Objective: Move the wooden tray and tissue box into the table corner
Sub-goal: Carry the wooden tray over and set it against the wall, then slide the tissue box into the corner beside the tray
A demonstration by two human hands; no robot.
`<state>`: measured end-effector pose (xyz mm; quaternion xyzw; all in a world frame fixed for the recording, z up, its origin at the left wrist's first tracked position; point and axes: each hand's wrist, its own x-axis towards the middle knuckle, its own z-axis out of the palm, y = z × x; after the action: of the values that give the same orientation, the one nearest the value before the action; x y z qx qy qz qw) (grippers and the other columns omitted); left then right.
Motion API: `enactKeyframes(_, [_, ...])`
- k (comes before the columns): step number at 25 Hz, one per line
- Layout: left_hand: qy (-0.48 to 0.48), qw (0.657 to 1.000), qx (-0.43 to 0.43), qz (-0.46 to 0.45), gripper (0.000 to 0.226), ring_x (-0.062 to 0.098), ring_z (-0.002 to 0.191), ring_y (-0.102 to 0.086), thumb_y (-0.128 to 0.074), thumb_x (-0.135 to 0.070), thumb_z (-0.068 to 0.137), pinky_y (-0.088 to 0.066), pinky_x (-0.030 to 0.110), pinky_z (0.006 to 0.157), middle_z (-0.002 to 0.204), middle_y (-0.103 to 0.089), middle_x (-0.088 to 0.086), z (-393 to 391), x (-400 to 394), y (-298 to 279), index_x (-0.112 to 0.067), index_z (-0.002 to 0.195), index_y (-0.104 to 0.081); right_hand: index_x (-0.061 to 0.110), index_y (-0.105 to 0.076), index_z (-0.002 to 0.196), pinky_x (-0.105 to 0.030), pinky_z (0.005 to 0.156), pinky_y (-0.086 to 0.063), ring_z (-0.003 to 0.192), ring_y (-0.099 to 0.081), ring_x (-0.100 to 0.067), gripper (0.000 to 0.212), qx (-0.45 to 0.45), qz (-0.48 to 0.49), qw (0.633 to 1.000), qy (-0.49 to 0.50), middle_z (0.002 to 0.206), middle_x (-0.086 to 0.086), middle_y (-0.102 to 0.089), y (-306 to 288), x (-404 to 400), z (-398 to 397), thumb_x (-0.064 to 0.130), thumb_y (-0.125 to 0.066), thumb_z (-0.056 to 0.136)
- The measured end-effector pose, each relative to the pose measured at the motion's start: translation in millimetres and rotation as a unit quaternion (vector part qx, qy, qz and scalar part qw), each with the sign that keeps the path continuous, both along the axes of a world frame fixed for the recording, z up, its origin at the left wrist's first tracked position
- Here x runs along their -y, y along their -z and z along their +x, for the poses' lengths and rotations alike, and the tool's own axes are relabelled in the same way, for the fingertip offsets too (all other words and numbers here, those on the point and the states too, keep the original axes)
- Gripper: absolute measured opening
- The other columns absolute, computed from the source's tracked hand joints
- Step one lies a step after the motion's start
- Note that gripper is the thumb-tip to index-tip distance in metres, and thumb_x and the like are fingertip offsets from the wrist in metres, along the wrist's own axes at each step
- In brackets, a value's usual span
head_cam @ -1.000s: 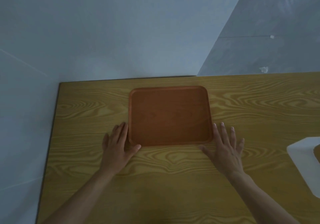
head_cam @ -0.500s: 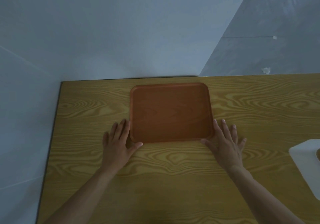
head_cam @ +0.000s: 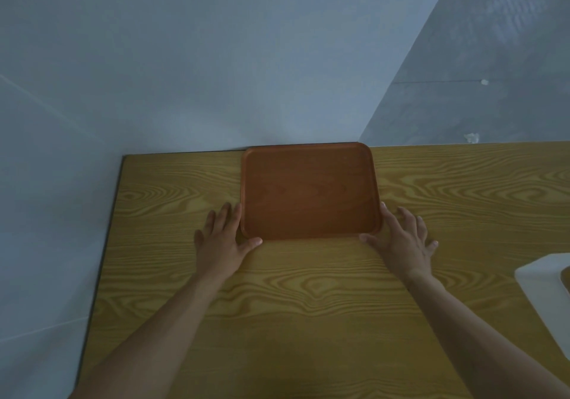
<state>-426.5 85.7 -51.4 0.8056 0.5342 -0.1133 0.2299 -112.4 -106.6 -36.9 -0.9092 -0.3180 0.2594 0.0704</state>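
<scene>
A reddish-brown wooden tray (head_cam: 309, 191) lies flat on the yellow wood-grain table (head_cam: 308, 306), its far edge against the wall. My left hand (head_cam: 221, 242) rests flat on the table, fingers spread, touching the tray's near left corner. My right hand (head_cam: 402, 240) lies flat with fingers apart against the tray's near right corner. Neither hand grips anything. A white tissue box (head_cam: 546, 300) sits at the right edge of view, partly cut off.
A pale wall runs along the table's far edge and left side, meeting at the far left corner (head_cam: 123, 156). Bare table surface lies between the tray and that corner. Grey floor shows at the upper right.
Both hands have pushed the tray away from me until its far edge reached the wall. The tissue box has not moved.
</scene>
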Motion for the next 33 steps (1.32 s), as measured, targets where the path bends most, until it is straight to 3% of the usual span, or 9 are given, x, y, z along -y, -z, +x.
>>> enactKeyframes(7, [0.008, 0.998, -0.048, -0.034, 0.098, 0.032, 0.153, -0.010, -0.049, -0.075, 0.084, -0.026, 0.067, 0.111, 0.169, -0.005, 0.001, 13.2, -4.9, -19.1, -0.032, 0.158, -0.001, 0.051, -0.009, 0.154, -0.072, 0.113, -0.019, 0.153, -0.003, -0.032, 0.089, -0.005, -0.041, 0.999, -0.010, 0.168, 0.001, -0.010, -9.5, -7.0, -1.1, 0.074, -0.056, 0.082])
enactKeyframes(10, [-0.029, 0.997, -0.023, -0.061, 0.093, 0.031, 0.149, -0.025, -0.057, -0.070, 0.082, -0.031, 0.062, 0.112, 0.165, -0.022, 0.005, 17.9, -5.2, -33.6, -0.034, 0.156, -0.014, 0.042, -0.007, 0.157, -0.066, 0.118, -0.016, 0.154, -0.001, -0.034, 0.090, 0.014, -0.046, 0.999, -0.008, 0.169, -0.003, -0.009, -18.7, 0.3, -11.7, 0.071, -0.053, 0.086])
enactKeyframes(15, [-0.045, 0.991, 0.044, -0.118, 0.067, 0.028, 0.129, -0.051, -0.058, -0.065, 0.082, -0.046, 0.051, 0.102, 0.144, -0.051, 0.005, 15.0, 0.5, -50.8, -0.034, 0.140, -0.049, 0.036, -0.026, 0.155, -0.059, 0.119, -0.018, 0.154, -0.004, -0.032, 0.080, 0.049, -0.068, 0.996, -0.022, 0.168, -0.002, -0.016, -36.2, 41.9, -32.0, 0.073, -0.048, 0.088])
enactKeyframes(18, [-0.039, 0.979, 0.099, -0.171, 0.077, 0.027, 0.134, -0.049, -0.062, -0.062, 0.084, -0.042, 0.045, 0.109, 0.152, -0.046, 0.008, 18.7, 8.8, -62.5, -0.024, 0.148, -0.042, 0.036, -0.041, 0.149, -0.056, 0.119, -0.017, 0.154, -0.007, -0.028, 0.069, 0.044, -0.074, 0.996, -0.039, 0.166, 0.001, -0.024, -54.9, 67.8, -34.5, 0.071, -0.046, 0.090])
enactKeyframes(21, [0.036, 0.975, 0.078, -0.205, 0.080, 0.025, 0.137, -0.047, -0.066, -0.061, 0.084, -0.040, 0.037, 0.110, 0.154, -0.044, 0.007, 33.8, 25.7, -77.5, -0.021, 0.149, -0.041, 0.033, -0.051, 0.143, -0.051, 0.119, -0.022, 0.152, -0.019, -0.025, 0.061, 0.039, -0.074, 0.996, -0.043, 0.160, 0.003, -0.037, -78.8, 98.7, -31.9, 0.067, -0.047, 0.093])
enactKeyframes(26, [0.218, 0.948, -0.016, -0.232, 0.082, 0.017, 0.128, -0.054, -0.069, -0.062, 0.081, -0.042, 0.024, 0.099, 0.146, -0.054, 0.001, 79.6, 73.8, -99.0, -0.019, 0.147, -0.044, 0.034, -0.051, 0.141, -0.045, 0.110, -0.037, 0.138, -0.043, -0.022, 0.053, 0.031, -0.083, 0.995, -0.035, 0.149, 0.004, -0.051, -114.6, 172.2, -26.7, 0.062, -0.046, 0.096])
enactKeyframes(33, [0.415, 0.894, -0.123, -0.114, 0.074, 0.023, 0.144, -0.038, -0.061, -0.056, 0.090, -0.031, 0.040, 0.118, 0.159, -0.038, 0.002, 161.1, 196.4, -135.8, -0.023, 0.151, -0.038, 0.035, -0.050, 0.140, -0.044, 0.104, -0.041, 0.131, -0.050, -0.023, 0.050, 0.042, -0.078, 0.996, 0.014, 0.144, 0.004, -0.056, -149.9, 328.6, -15.2, 0.060, -0.045, 0.097])
